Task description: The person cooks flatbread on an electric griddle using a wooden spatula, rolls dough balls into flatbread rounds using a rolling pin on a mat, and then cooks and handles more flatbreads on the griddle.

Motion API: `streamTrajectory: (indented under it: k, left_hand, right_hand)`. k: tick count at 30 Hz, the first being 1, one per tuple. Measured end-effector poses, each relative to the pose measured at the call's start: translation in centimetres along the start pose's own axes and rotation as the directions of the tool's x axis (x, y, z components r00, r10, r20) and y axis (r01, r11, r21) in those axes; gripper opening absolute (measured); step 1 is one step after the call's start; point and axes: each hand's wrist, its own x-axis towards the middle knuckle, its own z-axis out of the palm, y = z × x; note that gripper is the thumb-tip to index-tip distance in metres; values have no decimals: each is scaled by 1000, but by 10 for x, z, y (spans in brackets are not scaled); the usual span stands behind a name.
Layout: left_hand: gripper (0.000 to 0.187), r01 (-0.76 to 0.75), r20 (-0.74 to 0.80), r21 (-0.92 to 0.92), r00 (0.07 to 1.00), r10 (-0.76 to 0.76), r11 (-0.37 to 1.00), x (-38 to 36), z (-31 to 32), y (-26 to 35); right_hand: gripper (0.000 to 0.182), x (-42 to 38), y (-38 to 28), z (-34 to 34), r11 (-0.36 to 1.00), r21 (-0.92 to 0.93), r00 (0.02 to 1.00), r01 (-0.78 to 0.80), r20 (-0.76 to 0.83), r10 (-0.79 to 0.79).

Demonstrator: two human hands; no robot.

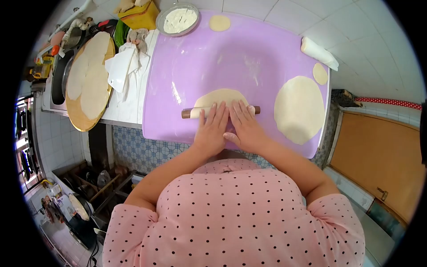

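Observation:
My left hand [211, 129] and my right hand [245, 127] lie side by side on a rolling pin [194, 113], fingers stretched out and flat over its pale barrel. The pin's brown ends stick out on either side. Beneath it is a round sheet of dough [221, 95] on the purple mat [200, 62]; the sheet's far part shows, while my hands and the pin hide the near part. To the right of my right hand lies a larger flat dough sheet [300, 110].
A bowl of flour [179, 20] and a small dough disc [219, 23] are at the back. Another small disc [320, 74] and a white roll [319, 53] sit at the right. Left, a round board [110, 53] carries dough sheets beside white cloths [122, 66] and a sink [58, 84].

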Motion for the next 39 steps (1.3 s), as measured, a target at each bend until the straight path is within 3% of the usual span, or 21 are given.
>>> streamTrajectory:
  k: [2, 5, 9, 10, 12, 14, 17, 20, 23, 24, 26, 29, 30, 36, 39]
  left_hand:
    - [68, 30, -71, 22, 997, -28, 999, 33, 8, -17]
    - [68, 113, -11, 140, 994, -113, 984, 76, -33, -31]
    - [76, -38, -75, -40, 997, 35, 998, 2, -18, -22]
    - [77, -21, 113, -19, 993, 23, 1000, -6, -28, -19]
    - [77, 41, 65, 32, 997, -43, 999, 30, -36, -30]
    - [78, 67, -29, 80, 997, -65, 995, 79, -36, -59]
    - [79, 82, -66, 90, 995, -76, 993, 82, -42, -66]
    - [80, -13, 76, 21, 997, 12, 1000, 12, -36, -49]
    - [81, 37, 46, 165, 998, -45, 986, 59, -44, -65]
    - [82, 141, -74, 118, 988, -133, 983, 94, -45, -82]
    - [81, 143, -75, 87, 988, -136, 986, 111, -74, -93]
    - [77, 117, -57, 91, 992, -112, 989, 95, -73, -110]
    - [75, 108, -55, 101, 993, -103, 989, 84, -65, -115]
    - [65, -76, -276, 61, 957, 90, 995, 57, -57, -121]
    - [58, -143, -241, 55, 959, 152, 988, 48, -59, -117]
  right_hand:
    - [79, 22, 16, 11, 999, 28, 998, -44, -53, 46]
    - [84, 67, 35, -12, 973, -228, 999, -33, 17, 38]
    - [82, 7, 23, -4, 992, -111, 998, 67, 27, -64]
    - [81, -2, 23, 0, 991, -113, 997, 67, 41, -63]
    - [80, 8, 28, 0, 992, -126, 999, 7, 41, -2]
    - [81, 67, 54, -12, 981, -171, 996, -92, -19, 90]
    - [80, 73, 61, -16, 981, -186, 997, -59, -51, 50]
    - [79, 1, 34, -12, 995, -94, 999, 45, 25, -43]
    - [80, 47, 56, -14, 983, -145, 983, -116, 127, 135]
    - [80, 63, 68, -15, 986, -114, 990, -119, 65, 127]
    - [81, 113, 99, -32, 992, -81, 990, -98, -111, 89]
    - [80, 89, 95, -36, 985, -170, 999, -33, 32, 39]
    - [77, 78, 89, -34, 988, -151, 999, -33, -7, 32]
    - [56, 39, 69, -28, 999, 50, 968, -19, -249, 31]
    - [47, 38, 65, -31, 998, 58, 944, -22, -328, 40]
